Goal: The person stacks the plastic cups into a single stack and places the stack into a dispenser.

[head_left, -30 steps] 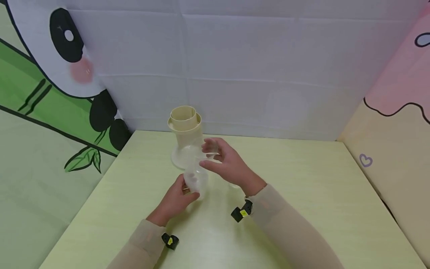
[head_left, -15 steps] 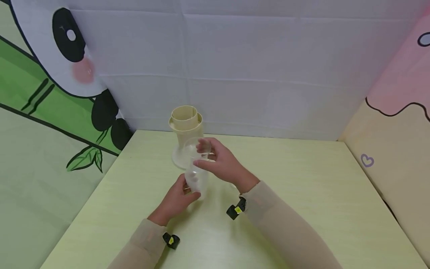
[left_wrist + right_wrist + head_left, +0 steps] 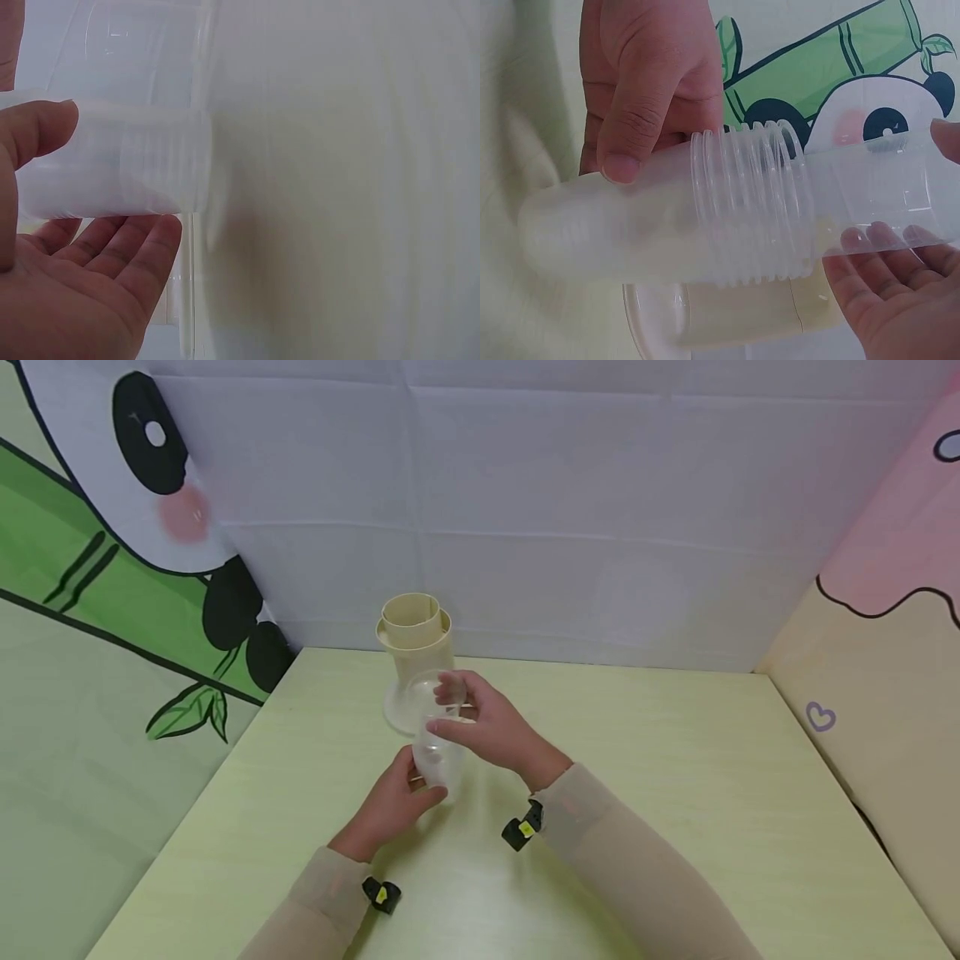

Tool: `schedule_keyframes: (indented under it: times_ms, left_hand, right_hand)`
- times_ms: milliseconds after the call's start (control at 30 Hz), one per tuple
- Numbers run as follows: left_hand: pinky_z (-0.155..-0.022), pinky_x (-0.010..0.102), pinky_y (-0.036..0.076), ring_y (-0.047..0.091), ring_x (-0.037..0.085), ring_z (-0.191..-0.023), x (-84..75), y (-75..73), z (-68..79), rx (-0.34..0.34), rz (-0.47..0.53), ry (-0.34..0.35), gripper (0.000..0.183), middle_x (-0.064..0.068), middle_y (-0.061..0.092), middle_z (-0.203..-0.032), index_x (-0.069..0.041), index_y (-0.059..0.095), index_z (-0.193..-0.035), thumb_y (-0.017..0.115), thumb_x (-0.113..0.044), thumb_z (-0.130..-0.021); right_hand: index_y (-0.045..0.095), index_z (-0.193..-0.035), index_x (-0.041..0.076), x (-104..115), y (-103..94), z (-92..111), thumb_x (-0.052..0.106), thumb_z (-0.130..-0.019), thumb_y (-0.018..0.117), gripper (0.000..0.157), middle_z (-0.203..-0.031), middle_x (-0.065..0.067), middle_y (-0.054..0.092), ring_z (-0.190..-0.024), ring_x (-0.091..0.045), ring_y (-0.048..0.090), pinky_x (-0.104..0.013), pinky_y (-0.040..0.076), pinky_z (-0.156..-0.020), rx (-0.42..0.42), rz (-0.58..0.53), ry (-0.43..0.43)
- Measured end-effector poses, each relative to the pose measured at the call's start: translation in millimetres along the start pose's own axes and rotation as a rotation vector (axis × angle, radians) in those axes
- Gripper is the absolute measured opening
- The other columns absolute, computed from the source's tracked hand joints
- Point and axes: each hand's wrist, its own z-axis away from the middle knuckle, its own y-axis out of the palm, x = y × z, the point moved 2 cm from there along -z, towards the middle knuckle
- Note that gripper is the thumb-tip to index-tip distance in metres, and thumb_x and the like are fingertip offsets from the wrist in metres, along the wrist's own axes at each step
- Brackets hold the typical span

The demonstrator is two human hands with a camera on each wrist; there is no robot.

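My left hand (image 3: pixel 396 806) grips a stack of clear plastic cups (image 3: pixel 438 764) low on its side, thumb in front and fingers behind. The stack stands upright close over the table, and its ribbed rims show in the right wrist view. Above it, my right hand (image 3: pixel 907 292) holds a single clear plastic cup (image 3: pixel 877 199) between thumb and fingers. The lower end of this cup meets the mouth of the stack, in line with it. Another clear cup (image 3: pixel 139 52) appears beyond the stack in the left wrist view; my right forearm mostly hides it in the head view.
Just behind the hands stands a beige cylindrical holder (image 3: pixel 416 656) with a smaller tube in its top and a round pale base. The light wood table (image 3: pixel 637 793) ends at a white cloth backdrop (image 3: pixel 562 527), with printed cartoon panels at both sides.
My right hand has moved left with the single cup, bringing it over the stack's mouth, and has lowered slightly. The left hand and the stack have stayed nearly still.
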Motion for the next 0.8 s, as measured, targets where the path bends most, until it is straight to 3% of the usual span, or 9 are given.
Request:
schedule_keyframes:
  times_ms: [133,367,567,800]
  left_hand:
    - [-0.103,0.049,0.052,0.052,0.039,-0.135,1.8,0.1,-1.0,0.002,-0.006,0.002,0.069,0.016,0.045,-0.154,-0.008,0.036,-0.151,0.075,-0.013,-0.095]
    - [-0.104,0.049,0.051,0.051,0.038,-0.137,2.4,2.1,-2.9,-0.010,-0.012,-0.008,0.070,0.014,0.044,-0.155,-0.011,0.035,-0.152,0.076,-0.013,-0.095]
    - [-0.104,0.049,0.051,0.051,0.040,-0.136,0.7,6.7,-8.2,-0.018,-0.007,0.008,0.068,0.016,0.045,-0.154,-0.008,0.035,-0.151,0.074,-0.013,-0.096]
    - [-0.104,0.048,0.051,0.051,0.040,-0.136,-1.8,12.5,-13.9,-0.026,0.009,0.011,0.069,0.018,0.045,-0.154,-0.007,0.035,-0.152,0.074,-0.012,-0.096]
  right_hand:
    - [0.046,-0.149,0.011,-3,1.2,0,0.020,-0.095,0.076,0.063,-0.135,-0.004,0.058,-0.127,-0.018,0.056,-0.048,0.042,-0.114,0.003,-0.008,0.002]
    - [0.047,-0.149,0.014,-9,0.1,1,0.021,-0.095,0.076,0.061,-0.136,-0.004,0.059,-0.126,-0.017,0.056,-0.034,0.045,-0.111,0.007,0.009,0.020]
    - [0.044,-0.151,0.008,-16,-5.9,1,0.022,-0.095,0.076,0.065,-0.140,-0.013,0.057,-0.128,-0.023,0.055,-0.041,0.043,-0.114,0.034,-0.003,0.015]
    - [0.047,-0.149,0.009,-28,-14.2,0,0.024,-0.095,0.076,0.063,-0.134,-0.005,0.059,-0.126,-0.021,0.056,-0.037,0.043,-0.113,0.044,0.028,0.007]
